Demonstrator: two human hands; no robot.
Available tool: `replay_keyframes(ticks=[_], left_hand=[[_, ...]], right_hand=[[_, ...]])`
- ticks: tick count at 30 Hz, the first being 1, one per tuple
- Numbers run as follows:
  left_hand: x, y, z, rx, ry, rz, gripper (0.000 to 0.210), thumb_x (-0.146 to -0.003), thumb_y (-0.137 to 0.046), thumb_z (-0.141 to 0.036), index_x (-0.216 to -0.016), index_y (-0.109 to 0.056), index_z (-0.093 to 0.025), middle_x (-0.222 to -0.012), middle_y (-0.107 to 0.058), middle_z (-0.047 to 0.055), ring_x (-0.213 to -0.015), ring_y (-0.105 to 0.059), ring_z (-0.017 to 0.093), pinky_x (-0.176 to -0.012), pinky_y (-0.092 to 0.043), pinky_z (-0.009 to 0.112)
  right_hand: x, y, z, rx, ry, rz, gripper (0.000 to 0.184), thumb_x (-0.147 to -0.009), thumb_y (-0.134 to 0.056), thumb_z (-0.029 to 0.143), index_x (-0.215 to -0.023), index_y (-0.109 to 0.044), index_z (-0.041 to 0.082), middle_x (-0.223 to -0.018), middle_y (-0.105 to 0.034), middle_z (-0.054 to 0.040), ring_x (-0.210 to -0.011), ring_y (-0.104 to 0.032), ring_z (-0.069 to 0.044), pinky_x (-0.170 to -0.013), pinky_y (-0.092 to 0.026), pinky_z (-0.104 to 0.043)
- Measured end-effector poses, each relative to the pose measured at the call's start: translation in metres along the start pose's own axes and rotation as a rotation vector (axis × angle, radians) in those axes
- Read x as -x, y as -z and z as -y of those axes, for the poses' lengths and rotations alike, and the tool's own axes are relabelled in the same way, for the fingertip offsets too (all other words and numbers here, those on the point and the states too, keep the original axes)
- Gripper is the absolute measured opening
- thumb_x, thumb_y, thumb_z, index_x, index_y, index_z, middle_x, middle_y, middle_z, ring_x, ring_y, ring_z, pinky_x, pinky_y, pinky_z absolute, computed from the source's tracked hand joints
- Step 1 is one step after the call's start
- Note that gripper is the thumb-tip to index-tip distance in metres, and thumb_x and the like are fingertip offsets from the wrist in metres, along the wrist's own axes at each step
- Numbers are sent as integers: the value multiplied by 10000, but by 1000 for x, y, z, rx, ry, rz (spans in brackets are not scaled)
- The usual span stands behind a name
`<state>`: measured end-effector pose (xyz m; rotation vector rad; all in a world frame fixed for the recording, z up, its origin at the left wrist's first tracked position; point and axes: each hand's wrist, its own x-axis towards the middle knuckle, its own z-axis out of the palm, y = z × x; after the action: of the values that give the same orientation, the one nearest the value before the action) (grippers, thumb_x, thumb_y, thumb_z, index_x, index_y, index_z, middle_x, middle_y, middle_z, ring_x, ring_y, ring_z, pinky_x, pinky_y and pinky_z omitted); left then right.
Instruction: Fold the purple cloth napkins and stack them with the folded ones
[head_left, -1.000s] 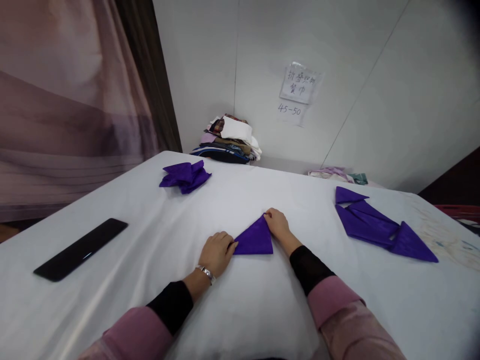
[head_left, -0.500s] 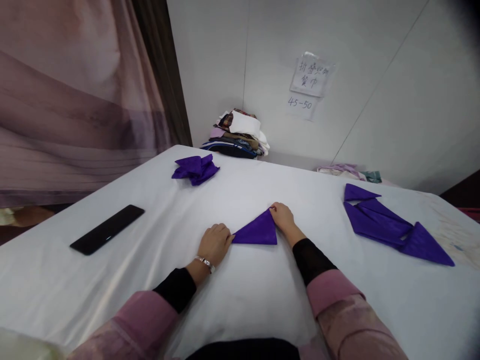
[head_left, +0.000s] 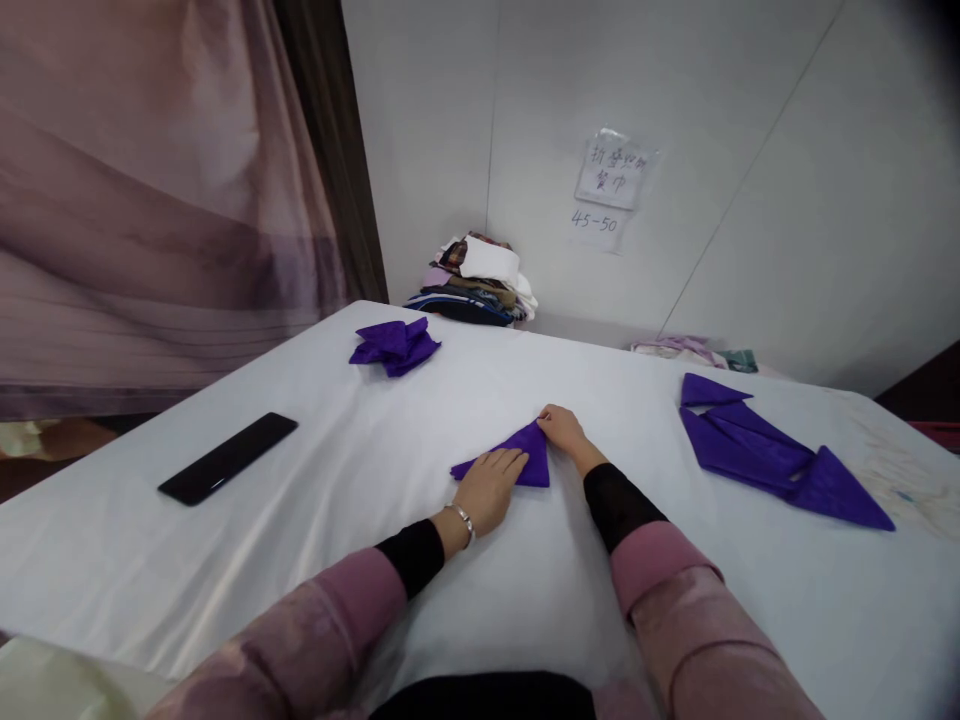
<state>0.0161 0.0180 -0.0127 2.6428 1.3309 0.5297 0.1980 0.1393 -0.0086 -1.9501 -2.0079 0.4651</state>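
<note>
A purple cloth napkin (head_left: 536, 466), folded into a triangle, lies on the white-covered table (head_left: 360, 560) in front of me. My left hand (head_left: 491, 488), with a silver bracelet at the wrist, rests flat across its middle, fingers stretched out and covering part of the cloth. At the upper right corner, my right hand (head_left: 561, 428) pinches the napkin's tip between thumb and fingers. The napkin's left point sticks out beyond my left fingers.
A crumpled purple cloth (head_left: 397, 346) sits at the back left, near a long black flat object (head_left: 229, 458). Folded purple cloths (head_left: 757, 450) lie on the right. Behind the table are a stack of clothes (head_left: 480, 282) and a wall with paper signs (head_left: 611, 170).
My left hand has let go of the napkin's left point and moved right, onto the middle of the triangle. My right hand keeps its pinch on the upper corner. The view has shifted slightly.
</note>
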Motion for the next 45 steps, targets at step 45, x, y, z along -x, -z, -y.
replay_keyframes(ticks=[45], left_hand=[[61,36,71,451,275,-125,317,-755,-614,-297,-1066,-604,-236,-1061,-630,27,-991,-564,179,-913,-438,336]], right_hand=[[111,8,-37,-113,135,19,202,-784,-513,408,-847,-609,242,-721,-615,13,-644,-548,-157,-572,-380,-267]])
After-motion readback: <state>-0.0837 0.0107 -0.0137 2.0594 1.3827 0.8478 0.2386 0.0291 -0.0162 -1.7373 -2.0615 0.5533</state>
